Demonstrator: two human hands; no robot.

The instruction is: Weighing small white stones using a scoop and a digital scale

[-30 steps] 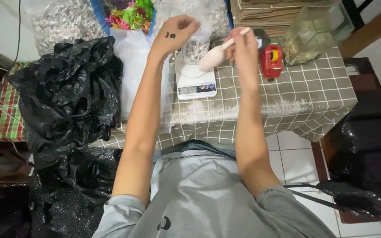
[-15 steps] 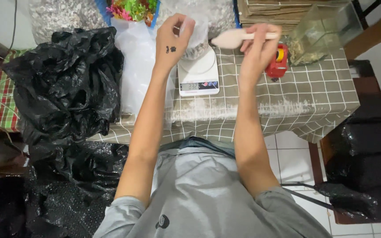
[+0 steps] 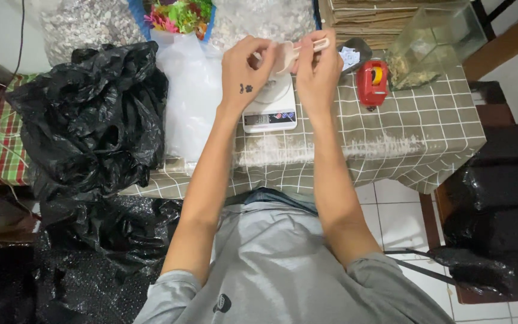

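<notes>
Checked tablecloth (image 3: pixel 427 129), white scale (image 3: pixel 270 111), pale plastic scoop (image 3: pixel 292 53)

From my remote seat this looks like a home packing corner, a small sideline workshop in a tiled room. My bench (image 3: pixel 415 138) wears a checked cloth, with a small digital scale (image 3: pixel 269 111) and a red tape dispenser (image 3: pixel 372 83) on it. Big black plastic bags (image 3: pixel 88 120) heap at my left, clear sacks of pale chips (image 3: pixel 85 24) and stacked cardboard (image 3: pixel 373 21) line the back.
</notes>
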